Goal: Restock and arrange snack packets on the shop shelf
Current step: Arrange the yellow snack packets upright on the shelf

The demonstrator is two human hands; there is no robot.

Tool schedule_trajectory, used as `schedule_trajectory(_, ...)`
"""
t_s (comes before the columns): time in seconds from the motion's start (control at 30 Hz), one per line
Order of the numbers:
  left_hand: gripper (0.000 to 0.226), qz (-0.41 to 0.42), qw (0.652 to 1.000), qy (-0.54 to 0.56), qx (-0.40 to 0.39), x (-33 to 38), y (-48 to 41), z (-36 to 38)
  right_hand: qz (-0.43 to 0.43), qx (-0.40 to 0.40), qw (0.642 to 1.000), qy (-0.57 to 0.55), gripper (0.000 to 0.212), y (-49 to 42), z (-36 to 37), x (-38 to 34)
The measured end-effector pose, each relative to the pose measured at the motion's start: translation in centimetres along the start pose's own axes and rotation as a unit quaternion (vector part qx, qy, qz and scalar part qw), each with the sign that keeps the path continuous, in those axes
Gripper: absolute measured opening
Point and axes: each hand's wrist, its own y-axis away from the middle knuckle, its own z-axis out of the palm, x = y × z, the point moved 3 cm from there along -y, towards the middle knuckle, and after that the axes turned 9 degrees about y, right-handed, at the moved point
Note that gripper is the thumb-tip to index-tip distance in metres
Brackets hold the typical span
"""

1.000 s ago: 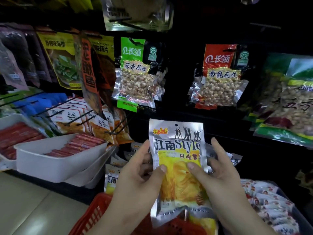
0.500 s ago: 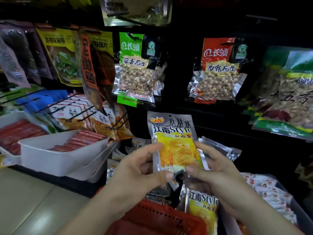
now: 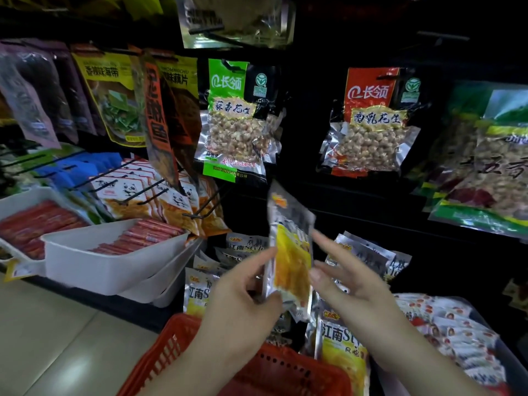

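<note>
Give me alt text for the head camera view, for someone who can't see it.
The left hand pinches a silver and yellow snack packet, with the right hand, fingers straight, beside it, above a red basket. Peanut packets hang on the dark shelf behind; white trays of red sausages sit at left.

**Dark shop shelf, stocked high and low**

The shelf (image 3: 357,221) carries peanut packets (image 3: 234,124) and panda packets (image 3: 134,201) hanging from its pegs. On its left ledge sit white trays (image 3: 108,270) of red sausage sticks (image 3: 143,238). Low down, silver-and-yellow packets (image 3: 368,252) lie heaped, with small white-and-red packets (image 3: 457,332) to their right.
</note>
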Motion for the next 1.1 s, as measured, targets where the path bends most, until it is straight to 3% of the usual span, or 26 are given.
schedule_trajectory(0.13,0.047,0.125,0.979,-0.152,-0.053,0.0,1.4,2.4,0.041,-0.056,0.989,-0.131,0.046,0.1,1.4,-1.0)
schedule_trajectory(0.27,0.045,0.033,0.991,-0.016,-0.130,0.6,1.7,2.5,0.042,0.004,0.987,-0.155,0.044,-0.4,0.7,0.5)
schedule_trajectory(0.3,0.040,0.024,0.994,0.011,-0.108,0.8,1.5,2.1,0.041,0.018,0.987,-0.154,0.046,-0.5,0.4,0.9)
schedule_trajectory(0.4,0.030,0.031,0.997,0.019,0.064,0.4,0.2,-0.1,0.060,0.005,0.987,-0.146,0.057,-0.7,0.0,1.8)
schedule_trajectory(0.5,0.028,-0.050,0.983,0.149,0.094,-0.6,-0.8,-1.0,0.064,-0.048,0.985,-0.155,0.060,-0.7,-0.1,1.6)
schedule_trajectory(0.57,0.031,-0.064,0.973,0.209,0.079,-0.5,-1.0,-1.2,0.075,-0.055,0.985,-0.147,0.058,-0.7,-0.1,1.5)
schedule_trajectory(0.63,0.037,-0.035,0.976,0.196,0.091,-0.2,-0.9,-1.4,0.085,-0.040,0.986,-0.136,0.049,-0.9,0.1,1.5)
schedule_trajectory(0.83,0.043,-0.009,0.988,0.135,0.074,-0.2,-0.7,-1.2,0.055,-0.004,0.992,-0.110,0.049,-0.7,0.9,1.4)
schedule_trajectory(0.97,0.068,0.016,0.990,0.110,0.087,-0.9,-0.9,-1.3,0.050,0.020,0.994,-0.100,0.049,-0.9,1.0,1.9)
schedule_trajectory(1.03,0.091,-0.012,0.990,0.135,0.038,-1.1,-1.0,-1.4,0.065,0.069,0.989,-0.117,0.051,-1.1,0.5,1.9)
schedule_trajectory(1.1,0.095,-0.047,0.993,0.097,-0.039,-1.0,-0.9,-1.2,0.077,0.090,0.984,-0.134,0.059,-1.3,-0.1,2.1)
